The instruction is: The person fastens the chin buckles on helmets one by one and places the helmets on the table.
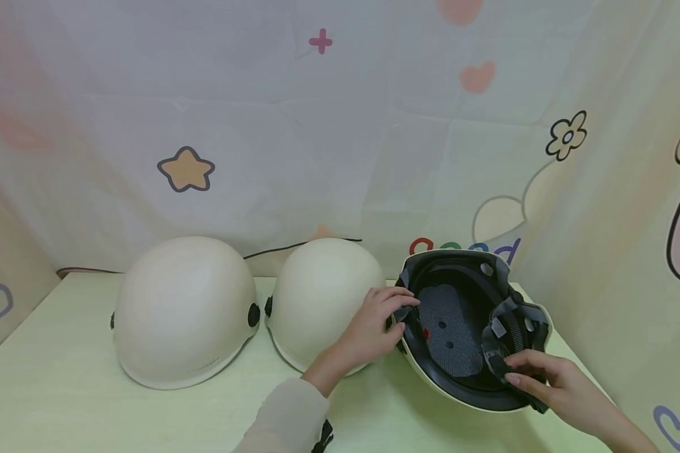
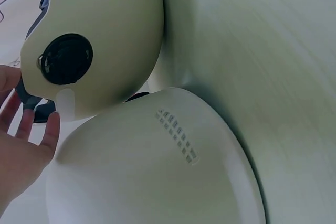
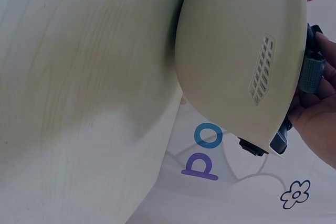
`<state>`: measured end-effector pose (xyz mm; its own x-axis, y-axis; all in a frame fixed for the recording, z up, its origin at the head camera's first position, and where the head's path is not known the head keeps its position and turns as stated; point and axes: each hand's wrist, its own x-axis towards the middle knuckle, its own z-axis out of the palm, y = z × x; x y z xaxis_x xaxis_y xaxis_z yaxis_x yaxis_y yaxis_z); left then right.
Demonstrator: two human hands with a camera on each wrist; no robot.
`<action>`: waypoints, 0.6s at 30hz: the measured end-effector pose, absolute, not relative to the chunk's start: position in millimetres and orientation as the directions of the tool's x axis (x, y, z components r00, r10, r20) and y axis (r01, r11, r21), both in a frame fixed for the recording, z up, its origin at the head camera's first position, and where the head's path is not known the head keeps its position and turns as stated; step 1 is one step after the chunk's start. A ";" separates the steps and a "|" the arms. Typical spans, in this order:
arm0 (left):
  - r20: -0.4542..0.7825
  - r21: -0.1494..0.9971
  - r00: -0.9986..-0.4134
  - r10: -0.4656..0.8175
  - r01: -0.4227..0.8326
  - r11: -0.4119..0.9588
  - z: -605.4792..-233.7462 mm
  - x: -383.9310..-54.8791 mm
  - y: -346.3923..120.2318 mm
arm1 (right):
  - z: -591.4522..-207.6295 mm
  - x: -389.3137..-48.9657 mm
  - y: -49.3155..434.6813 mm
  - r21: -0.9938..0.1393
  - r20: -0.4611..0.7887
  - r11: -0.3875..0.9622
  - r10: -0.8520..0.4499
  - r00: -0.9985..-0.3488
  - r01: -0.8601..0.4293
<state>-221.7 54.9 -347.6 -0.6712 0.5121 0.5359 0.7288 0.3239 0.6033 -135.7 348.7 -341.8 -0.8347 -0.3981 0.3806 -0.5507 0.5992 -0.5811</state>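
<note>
The upturned helmet (image 1: 450,321) is at four o'clock in the head view, between both hands. The left hand (image 1: 376,321) has its fingers gripping the rim (image 1: 464,397) at nine o'clock; the right hand (image 1: 561,384) pinches the dark strap (image 1: 490,349) at four o'clock, fingers narrow. Two other helmets (image 1: 184,311) sit on the desk (image 1: 51,377).

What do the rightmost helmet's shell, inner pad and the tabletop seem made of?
Shell: probably hard plastic, given its smooth, satin cream surface.
Inner pad: likely mesh fabric, matte, with a fine dotted texture.
Tabletop: matte wood or wood-print laminate; grain streaks show.
</note>
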 end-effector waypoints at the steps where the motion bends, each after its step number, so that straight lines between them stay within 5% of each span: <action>1: 0.525 0.595 -0.664 0.532 0.734 0.328 -346.7 -222.1 54.7 | -341.6 -135.6 348.6 -0.579 0.382 0.601 -0.398 -0.834 -0.552; 18: 0.415 0.637 -0.707 0.572 0.675 0.372 -342.2 -223.2 54.2 | -340.5 -128.9 339.5 -0.563 0.423 0.636 -0.327 -0.845 -0.528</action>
